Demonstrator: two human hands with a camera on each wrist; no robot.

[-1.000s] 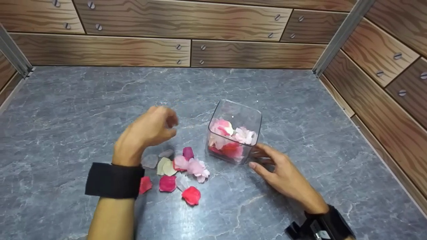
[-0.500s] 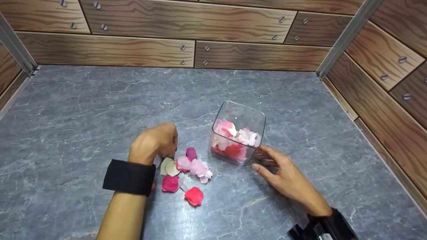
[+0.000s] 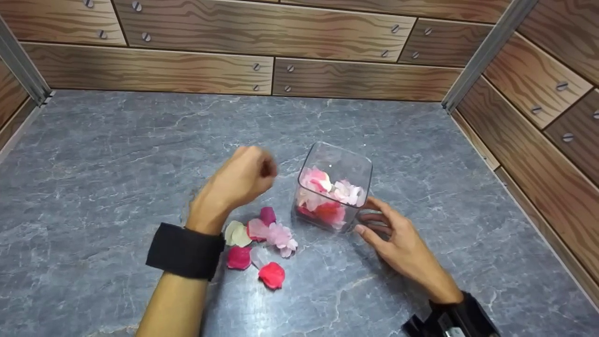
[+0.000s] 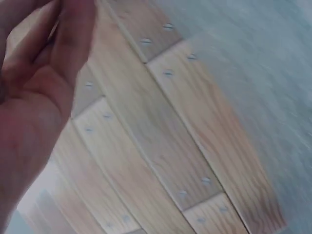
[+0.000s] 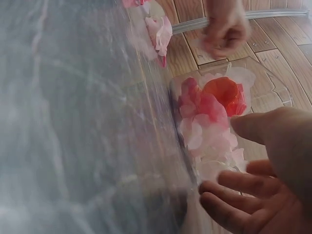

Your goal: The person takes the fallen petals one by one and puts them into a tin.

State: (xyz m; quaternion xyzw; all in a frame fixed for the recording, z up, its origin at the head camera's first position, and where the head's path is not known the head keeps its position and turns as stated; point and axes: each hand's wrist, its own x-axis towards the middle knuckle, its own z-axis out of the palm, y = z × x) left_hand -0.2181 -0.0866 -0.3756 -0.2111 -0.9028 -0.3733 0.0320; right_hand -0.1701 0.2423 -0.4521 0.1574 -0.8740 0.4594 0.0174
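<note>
Rose-like petals lie in a loose group on the grey marbled table: a pale yellow petal (image 3: 237, 234), a magenta petal (image 3: 239, 258), a red petal (image 3: 272, 275) and a pale pink petal cluster (image 3: 281, 238) among them. A clear square box (image 3: 344, 161) beside them holds pink, white and red petals (image 3: 330, 213). My left hand (image 3: 236, 180) is raised left of the box, fingers curled and fingertips together; the petal in its pinch is hidden behind the fingers. My right hand (image 3: 405, 245) stays relaxed by the box's lower right corner, its fingertips right at the wall (image 5: 270, 87).
Wood-patterned panels (image 3: 196, 70) wall in the back and both sides of the table. A metal corner post (image 3: 472, 61) stands at the back right. Black straps (image 3: 186, 250) circle both wrists.
My left hand went down to the left edge of the petals, then rose and moved right toward the box. A greyish petal there is gone from the table. My right hand stayed by the box.
</note>
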